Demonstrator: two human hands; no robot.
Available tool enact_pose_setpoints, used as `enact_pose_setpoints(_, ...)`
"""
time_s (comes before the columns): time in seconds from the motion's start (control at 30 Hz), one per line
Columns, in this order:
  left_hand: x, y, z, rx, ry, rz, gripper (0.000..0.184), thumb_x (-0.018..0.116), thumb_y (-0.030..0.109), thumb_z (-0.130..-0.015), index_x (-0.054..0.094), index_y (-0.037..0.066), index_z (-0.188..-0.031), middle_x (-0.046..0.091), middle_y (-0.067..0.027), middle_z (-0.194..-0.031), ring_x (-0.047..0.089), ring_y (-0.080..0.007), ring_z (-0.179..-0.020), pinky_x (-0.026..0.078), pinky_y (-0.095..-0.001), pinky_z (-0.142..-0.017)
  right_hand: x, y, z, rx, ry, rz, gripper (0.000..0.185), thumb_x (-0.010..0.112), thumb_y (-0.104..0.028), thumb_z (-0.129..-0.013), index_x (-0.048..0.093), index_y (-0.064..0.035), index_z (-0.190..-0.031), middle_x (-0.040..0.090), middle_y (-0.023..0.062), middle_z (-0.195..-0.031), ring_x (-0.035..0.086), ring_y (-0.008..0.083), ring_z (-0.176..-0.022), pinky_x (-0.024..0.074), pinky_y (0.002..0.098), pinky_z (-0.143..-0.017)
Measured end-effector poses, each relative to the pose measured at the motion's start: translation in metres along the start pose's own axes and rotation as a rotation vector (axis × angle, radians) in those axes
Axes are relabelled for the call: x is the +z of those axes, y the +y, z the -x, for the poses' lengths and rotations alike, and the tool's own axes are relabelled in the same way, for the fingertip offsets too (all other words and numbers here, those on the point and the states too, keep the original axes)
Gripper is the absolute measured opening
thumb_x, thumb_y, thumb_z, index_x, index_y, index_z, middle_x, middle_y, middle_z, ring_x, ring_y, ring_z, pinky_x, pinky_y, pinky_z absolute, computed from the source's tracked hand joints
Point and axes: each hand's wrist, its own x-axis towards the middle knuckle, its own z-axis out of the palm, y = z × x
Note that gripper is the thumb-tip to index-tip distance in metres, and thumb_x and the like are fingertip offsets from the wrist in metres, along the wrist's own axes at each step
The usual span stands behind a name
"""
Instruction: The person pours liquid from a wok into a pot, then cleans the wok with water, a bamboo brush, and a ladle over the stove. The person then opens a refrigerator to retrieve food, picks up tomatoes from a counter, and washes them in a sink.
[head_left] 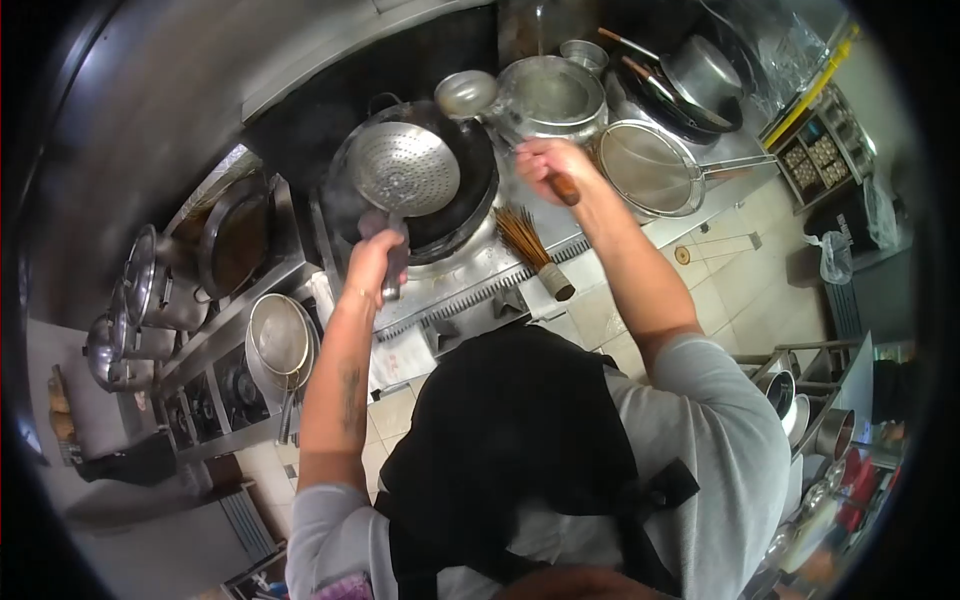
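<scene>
Head view: wok work looks mid-way, w/ both tools in use; how much is done or left I can't tell, b/c the skimmer hides much of the wok's inside. L hand [376, 264] is closed round the handle end of a round silver metal skimmer w/ many small holes [405, 168], its bowl over a wide black metal wok [478, 165] on the stove; can't tell if that hand grips a wok handle too. R hand [553, 166] is wrapped round the brown wooden grip of a long silver metal ladle [467, 93], bowl up btwn the wok and a round silver metal pot [580, 127]; ladle contents unclear.

Looks: skimmer is shiny, shallow, holes plain across its face; wok is dark, w/ a wide rim. Nearby, a tan stick-bristle brush [530, 243] lies just R of the wok, and a round wire-mesh strainer [650, 170] sits beyond R hand.
</scene>
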Motion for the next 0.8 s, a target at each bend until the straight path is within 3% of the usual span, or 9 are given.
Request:
enact_pose_setpoints(0.13, 0.028, 0.016, -0.026, -0.064, -0.091, -0.025, 0.023, 0.064, 0.021, -0.092, 0.059, 0.002, -0.104, 0.066, -0.0182, -0.083, 0.057, -0.0214, -0.049, 0.046, -0.0321, -0.041, -0.012, 0.023, -0.023, 0.12, -0.055, -0.078, 0.017, 0.057, 0.002, -0.098, 0.044, -0.0076, -0.095, 0.05, 0.004, -0.072, 0.05, 0.0088, -0.054, 0.0378, 0.0207, -0.041)
enact_pose_setpoints(0.17, 0.034, 0.022, -0.024, -0.097, -0.066, 0.021, 0.022, 0.065, 0.021, -0.092, 0.061, 0.002, -0.102, 0.065, -0.0166, -0.082, 0.056, -0.0208, -0.049, 0.047, -0.0325, -0.041, -0.002, 0.026, -0.012, 0.035, 0.029, 0.008, 0.03, 0.058, 0.005, -0.096, 0.046, -0.0056, -0.121, 0.05, 0.0051, -0.071, 0.049, 0.0099, -0.053, 0.0389, 0.0234, -0.042)
enact_pose_setpoints(0.2, 0.038, 0.025, -0.022, -0.133, -0.038, 0.068, 0.022, 0.066, 0.021, -0.091, 0.063, 0.001, -0.101, 0.064, -0.015, -0.082, 0.056, -0.0202, -0.049, 0.048, -0.0329, -0.04, 0.002, 0.026, -0.009, 0.025, 0.031, -0.004, 0.03, 0.058, 0.005, -0.096, 0.046, -0.0056, -0.121, 0.051, 0.0051, -0.071, 0.049, 0.0099, -0.053, 0.0389, 0.0234, -0.042)
enact_pose_setpoints(0.3, 0.029, 0.021, -0.032, -0.19, -0.039, 0.105, 0.022, 0.066, 0.021, -0.092, 0.059, 0.005, -0.104, 0.064, -0.0185, -0.086, 0.055, -0.0211, -0.049, 0.049, -0.0322, -0.04, -0.008, 0.026, -0.013, -0.135, 0.16, 0.441, 0.077, 0.061, 0.003, -0.094, 0.021, -0.0018, -0.16, 0.051, 0.0044, -0.067, 0.051, 0.013, -0.053, 0.0424, 0.0314, -0.045)
enact_pose_setpoints(0.5, 0.034, 0.029, -0.048, -0.211, -0.065, 0.157, 0.025, 0.066, 0.022, -0.092, 0.055, 0.004, -0.105, 0.064, -0.0202, -0.088, 0.055, -0.0211, -0.05, 0.048, -0.0315, -0.04, 0.001, 0.024, -0.02, -0.118, 0.043, 0.888, 0.07, 0.061, -0.001, -0.093, 0.035, -0.0011, -0.158, 0.058, 0.0072, -0.071, 0.054, 0.0165, -0.053, 0.0463, 0.0356, -0.046)
enact_pose_setpoints(0.6, 0.039, 0.032, -0.056, -0.191, -0.028, 0.139, 0.025, 0.068, 0.023, -0.09, 0.059, 0.002, -0.1, 0.065, -0.0172, -0.081, 0.057, -0.0213, -0.05, 0.048, -0.0321, -0.04, 0.014, 0.047, 0.004, -0.268, 0.082, 1.17, 0.078, 0.058, -0.003, -0.096, 0.025, -0.0069, -0.166, 0.056, 0.0066, -0.073, 0.052, 0.0128, -0.05, 0.0442, 0.0329, -0.043)
enact_pose_setpoints(0.67, 0.037, 0.032, -0.06, -0.022, -0.017, -0.086, 0.023, 0.07, 0.022, -0.089, 0.064, 0.0, -0.094, 0.065, -0.0134, -0.074, 0.058, -0.021, -0.049, 0.047, -0.0329, -0.04, -0.015, 0.041, 0.002, -0.303, 0.082, 1.25, 0.078, 0.06, -0.005, -0.095, 0.026, -0.0063, -0.165, 0.068, 0.0155, -0.08, 0.064, 0.0219, -0.059, 0.0545, 0.0381, -0.055)
enact_pose_setpoints(0.73, 0.043, 0.034, -0.042, 0.106, 0.068, -0.256, 0.023, 0.07, 0.019, -0.087, 0.068, -0.002, -0.093, 0.065, -0.0113, -0.071, 0.061, -0.0213, -0.048, 0.047, -0.0342, -0.039, -0.061, 0.027, -0.013, -0.829, 0.363, 1.782, 0.08, 0.063, -0.011, -0.094, 0.025, -0.004, -0.165, 0.074, 0.0277, -0.094, 0.075, 0.0374, -0.082, 0.0599, 0.0461, -0.077)
enact_pose_setpoints(0.8, 0.03, 0.015, -0.04, 0.239, 0.131, -0.458, 0.031, 0.072, 0.02, -0.083, 0.068, -0.007, -0.099, 0.069, -0.0162, -0.079, 0.069, -0.0301, -0.062, 0.057, -0.0402, -0.055, -0.062, 0.002, -0.006, -0.668, 0.588, 1.8, 0.079, 0.064, -0.012, -0.094, 0.027, -0.0028, -0.163, 0.072, 0.0327, -0.101, 0.073, 0.043, -0.095, 0.0578, 0.0485, -0.086)
